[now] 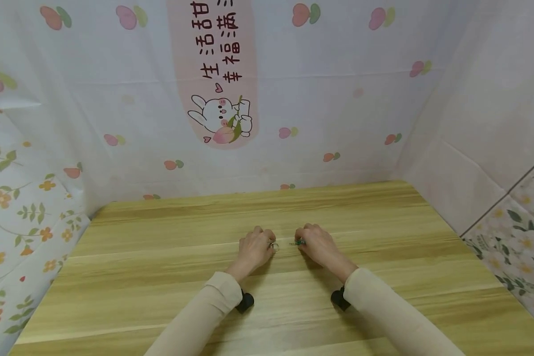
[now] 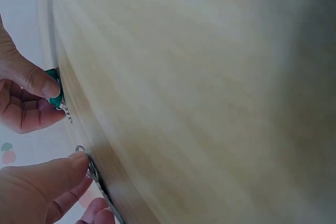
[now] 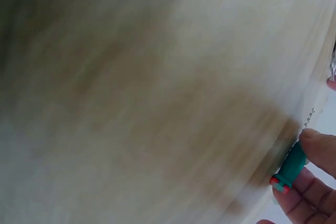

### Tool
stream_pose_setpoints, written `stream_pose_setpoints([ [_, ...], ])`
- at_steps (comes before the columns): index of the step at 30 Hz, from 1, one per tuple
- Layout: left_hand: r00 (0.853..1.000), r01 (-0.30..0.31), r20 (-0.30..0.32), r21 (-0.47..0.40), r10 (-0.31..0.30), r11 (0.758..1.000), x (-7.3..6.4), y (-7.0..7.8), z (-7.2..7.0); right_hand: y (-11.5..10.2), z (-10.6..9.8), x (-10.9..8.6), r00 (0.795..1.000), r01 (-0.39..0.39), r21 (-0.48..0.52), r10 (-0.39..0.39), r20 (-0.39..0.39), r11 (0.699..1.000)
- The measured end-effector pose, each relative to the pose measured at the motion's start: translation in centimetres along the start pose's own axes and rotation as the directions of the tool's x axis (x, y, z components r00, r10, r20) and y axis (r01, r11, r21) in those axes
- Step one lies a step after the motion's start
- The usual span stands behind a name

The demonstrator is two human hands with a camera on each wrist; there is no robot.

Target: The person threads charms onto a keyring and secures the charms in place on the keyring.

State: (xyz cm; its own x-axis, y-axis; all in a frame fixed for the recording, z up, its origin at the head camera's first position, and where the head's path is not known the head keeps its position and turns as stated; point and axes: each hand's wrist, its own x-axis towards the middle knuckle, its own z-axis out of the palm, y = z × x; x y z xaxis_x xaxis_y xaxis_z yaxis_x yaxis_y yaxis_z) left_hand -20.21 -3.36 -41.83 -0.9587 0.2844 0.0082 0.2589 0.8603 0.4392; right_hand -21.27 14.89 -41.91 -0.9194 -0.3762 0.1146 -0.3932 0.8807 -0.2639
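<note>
My left hand (image 1: 254, 247) pinches a silver split ring (image 1: 274, 246) between thumb and fingers. A thin dark metal piece (image 2: 108, 198) runs down from the ring in the left wrist view; its kind is mostly hidden. Across a small gap, my right hand (image 1: 319, 245) grips a small green cylindrical charm (image 3: 292, 167) with a red-marked end. From the charm's other end a short ball chain (image 3: 310, 117) sticks out toward the left hand. Ring and chain are apart. Both hands are low over the middle of the wooden table.
The wood-grain table (image 1: 160, 277) spreads around both hands. Behind it hangs a white cloth (image 1: 338, 109) with a printed rabbit and fruit. Floral cloth (image 1: 22, 222) covers the left side, and a pale panel (image 1: 467, 128) stands at the right.
</note>
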Motion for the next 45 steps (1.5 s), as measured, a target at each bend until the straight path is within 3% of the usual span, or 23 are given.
stream_pose_setpoints([
  [13, 1.0, 0.021, -0.006, -0.015, -0.021, 1.0, 0.1, 0.0, 0.1, -0.3, 0.3, -0.1, 0.999, 0.028, -0.021, -0.028, -0.037, 0.999],
  [19, 1.0, 0.011, -0.02, -0.066, -0.013, 0.998, 0.0, -0.3, 0.0, -0.7, 0.2, -0.7, 0.992, 0.102, -0.021, -0.103, -0.076, 0.995],
  [27, 0.999, -0.035, -0.019, -0.132, 0.033, 0.991, -0.2, -0.6, -0.1, -1.1, 0.2, -1.8, 0.976, 0.182, 0.087, -0.17, -0.134, 0.979],
  [36, 0.992, -0.111, -0.068, -0.062, 0.107, 0.992, -1.0, -0.6, -0.5, -1.3, -0.1, -3.0, 0.968, 0.196, 0.108, -0.175, -0.183, 0.975],
  [45, 0.999, -0.034, 0.017, -0.244, 0.04, 0.969, -2.1, -0.7, -1.1, -1.9, -0.7, -3.6, 0.955, 0.243, 0.114, -0.216, -0.205, 0.963],
])
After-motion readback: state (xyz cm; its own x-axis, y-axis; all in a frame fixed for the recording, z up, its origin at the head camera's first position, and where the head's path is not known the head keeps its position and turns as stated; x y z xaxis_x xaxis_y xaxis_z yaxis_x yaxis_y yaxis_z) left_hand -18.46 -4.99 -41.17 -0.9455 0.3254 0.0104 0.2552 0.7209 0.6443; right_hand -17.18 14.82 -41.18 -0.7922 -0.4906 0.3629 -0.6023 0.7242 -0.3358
